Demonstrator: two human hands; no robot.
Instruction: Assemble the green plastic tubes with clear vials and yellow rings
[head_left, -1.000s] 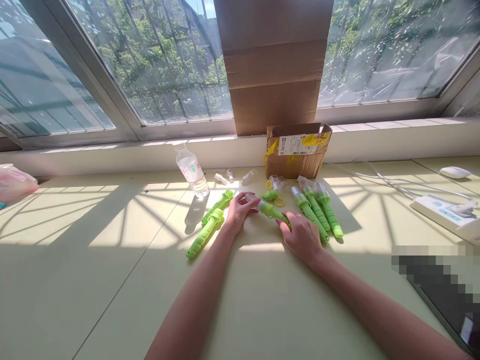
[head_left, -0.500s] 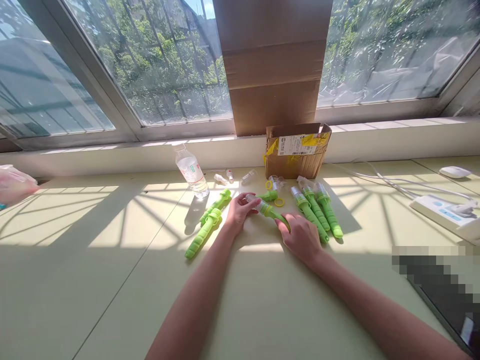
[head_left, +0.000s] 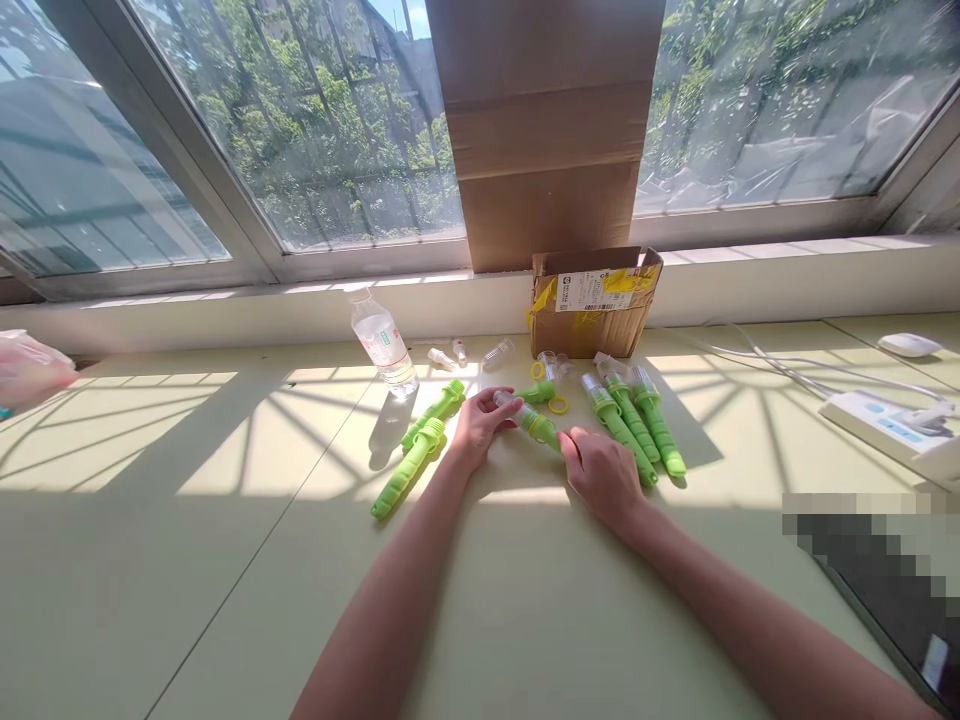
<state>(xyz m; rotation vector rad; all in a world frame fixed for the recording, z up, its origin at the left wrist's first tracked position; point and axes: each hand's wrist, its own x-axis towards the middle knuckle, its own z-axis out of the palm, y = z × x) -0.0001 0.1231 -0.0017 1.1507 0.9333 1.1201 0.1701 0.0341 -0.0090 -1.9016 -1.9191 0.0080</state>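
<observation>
Between my hands is a green stick with a clear cap (head_left: 537, 424), tilted across the table's middle. My left hand (head_left: 480, 422) is closed round its clear end. My right hand (head_left: 602, 466) grips the lower end of its green handle, which is partly hidden by the fingers. Just beyond lie another green handle (head_left: 537, 392) and a yellow ring (head_left: 557, 405). To the right are several capped green sticks (head_left: 624, 415) side by side. Left of my left hand rest two green handles (head_left: 409, 468) without clear caps.
A water bottle (head_left: 383, 345) stands at the back left, near small white pieces (head_left: 441, 358) and a loose clear cap (head_left: 496, 353). Behind is an open cardboard box (head_left: 592, 315). A power strip (head_left: 885, 425) with cables is at right, a pixelated dark object (head_left: 870, 590) in front of it.
My right hand's fingers have shifted slightly on the handle, and the held stick's angle has changed a little. My left hand stays almost in place.
</observation>
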